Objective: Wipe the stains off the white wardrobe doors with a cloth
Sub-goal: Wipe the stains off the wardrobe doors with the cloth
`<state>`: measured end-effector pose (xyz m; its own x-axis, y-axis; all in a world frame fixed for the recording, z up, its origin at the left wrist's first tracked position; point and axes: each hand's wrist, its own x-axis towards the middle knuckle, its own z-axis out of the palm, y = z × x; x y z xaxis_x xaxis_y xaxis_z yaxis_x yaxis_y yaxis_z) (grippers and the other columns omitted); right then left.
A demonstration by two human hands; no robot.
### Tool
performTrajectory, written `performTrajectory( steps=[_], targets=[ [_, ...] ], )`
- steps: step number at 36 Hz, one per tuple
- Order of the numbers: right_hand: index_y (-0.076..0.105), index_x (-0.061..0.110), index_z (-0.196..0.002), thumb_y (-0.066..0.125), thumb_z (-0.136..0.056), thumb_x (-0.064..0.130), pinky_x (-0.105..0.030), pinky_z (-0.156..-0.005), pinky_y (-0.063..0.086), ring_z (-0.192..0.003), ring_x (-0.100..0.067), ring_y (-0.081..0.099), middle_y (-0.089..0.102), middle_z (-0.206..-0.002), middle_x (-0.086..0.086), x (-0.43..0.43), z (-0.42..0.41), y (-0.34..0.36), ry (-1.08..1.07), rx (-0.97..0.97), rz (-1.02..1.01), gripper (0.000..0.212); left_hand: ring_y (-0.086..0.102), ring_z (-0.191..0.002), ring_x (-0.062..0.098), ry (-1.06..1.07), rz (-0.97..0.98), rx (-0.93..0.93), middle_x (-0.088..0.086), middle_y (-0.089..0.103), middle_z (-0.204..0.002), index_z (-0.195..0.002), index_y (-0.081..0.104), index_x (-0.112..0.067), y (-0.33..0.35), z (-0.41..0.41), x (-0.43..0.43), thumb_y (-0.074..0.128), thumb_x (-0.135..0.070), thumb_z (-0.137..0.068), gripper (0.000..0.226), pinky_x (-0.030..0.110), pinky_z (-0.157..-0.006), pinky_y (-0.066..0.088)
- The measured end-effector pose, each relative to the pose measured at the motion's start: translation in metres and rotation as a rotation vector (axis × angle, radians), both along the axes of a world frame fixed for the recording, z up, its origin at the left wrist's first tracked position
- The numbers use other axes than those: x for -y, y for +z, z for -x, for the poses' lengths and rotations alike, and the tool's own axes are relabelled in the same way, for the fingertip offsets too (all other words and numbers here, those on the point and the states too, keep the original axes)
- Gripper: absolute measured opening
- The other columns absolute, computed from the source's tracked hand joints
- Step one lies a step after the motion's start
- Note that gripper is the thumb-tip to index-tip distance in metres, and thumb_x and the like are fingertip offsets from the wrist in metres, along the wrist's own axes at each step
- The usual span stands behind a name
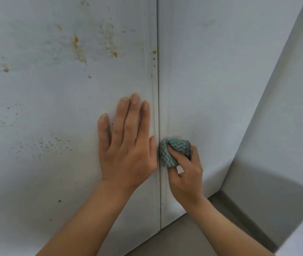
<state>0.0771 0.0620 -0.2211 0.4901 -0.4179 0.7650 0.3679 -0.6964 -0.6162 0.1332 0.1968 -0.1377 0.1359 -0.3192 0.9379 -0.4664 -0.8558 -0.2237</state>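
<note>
Two white wardrobe doors fill the view, the left door (54, 89) and the right door (211, 80), meeting at a vertical seam. Yellow-brown stains (77, 47) and grey specks are scattered over the left door's upper and middle parts, with a few drops by the seam. My left hand (126, 145) lies flat on the left door, fingers straight, right beside the seam. My right hand (185, 174) grips a bunched teal woven cloth (172, 150) and presses it against the right door's edge next to the seam.
A white wall (285, 108) meets the wardrobe at the right and forms a corner. A grey skirting (243, 209) runs along its base. Grey floor (184, 237) shows below the doors.
</note>
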Motion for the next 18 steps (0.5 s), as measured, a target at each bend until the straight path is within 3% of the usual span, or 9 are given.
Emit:
performTrajectory(
  steps=[2, 8, 12, 15, 18],
  targets=[
    [0.072, 0.010, -0.120, 0.064, -0.085, -0.003, -0.034, -0.092, 0.055, -0.110, -0.003, 0.057, 0.056, -0.117, -0.009, -0.003, -0.001, 0.007, -0.046, 0.042, -0.099, 0.038, 0.026, -0.154, 0.032, -0.013, 0.020, -0.008, 0.015, 0.028, -0.164, -0.156, 0.040, -0.003, 0.001, 0.001, -0.001, 0.065, -0.030, -0.094, 0.072, 0.052, -0.126, 0.012],
    [0.069, 0.004, -0.124, 0.062, -0.092, -0.001, -0.035, -0.095, 0.055, -0.117, -0.015, 0.059, 0.057, -0.122, -0.017, -0.007, -0.021, 0.045, -0.057, 0.230, -0.223, 0.033, 0.017, -0.156, 0.030, -0.046, 0.045, -0.035, 0.013, 0.024, -0.166, -0.157, 0.041, -0.006, -0.002, 0.003, 0.002, 0.063, -0.033, -0.097, 0.069, 0.049, -0.127, 0.004],
    [0.069, 0.000, -0.121, 0.060, -0.090, -0.003, -0.032, -0.096, 0.052, -0.114, -0.020, 0.060, 0.056, -0.117, -0.020, -0.023, -0.030, -0.001, -0.099, 0.283, -0.231, 0.033, 0.018, -0.155, 0.035, -0.033, 0.025, -0.013, 0.018, 0.028, -0.166, -0.155, 0.045, -0.010, -0.003, -0.002, 0.005, 0.065, -0.037, -0.095, 0.069, 0.054, -0.126, 0.002],
    [0.071, 0.009, -0.120, 0.057, -0.088, 0.007, -0.021, -0.092, 0.050, -0.110, -0.010, 0.059, 0.055, -0.114, -0.014, -0.034, -0.027, -0.047, -0.084, 0.270, -0.260, 0.035, 0.022, -0.155, 0.036, -0.062, 0.000, 0.036, 0.017, 0.031, -0.165, -0.151, 0.050, -0.009, -0.012, -0.007, 0.000, 0.068, -0.031, -0.093, 0.065, 0.054, -0.127, 0.006],
    [0.073, 0.018, -0.118, 0.062, -0.085, 0.003, -0.016, -0.088, 0.051, -0.108, -0.004, 0.061, 0.057, -0.114, -0.004, -0.029, -0.017, -0.054, -0.015, 0.255, -0.297, 0.038, 0.024, -0.155, 0.036, -0.088, 0.001, 0.050, 0.017, 0.034, -0.164, -0.147, 0.055, -0.009, -0.016, -0.002, 0.000, 0.070, -0.026, -0.090, 0.062, 0.057, -0.126, 0.010]
  ],
)
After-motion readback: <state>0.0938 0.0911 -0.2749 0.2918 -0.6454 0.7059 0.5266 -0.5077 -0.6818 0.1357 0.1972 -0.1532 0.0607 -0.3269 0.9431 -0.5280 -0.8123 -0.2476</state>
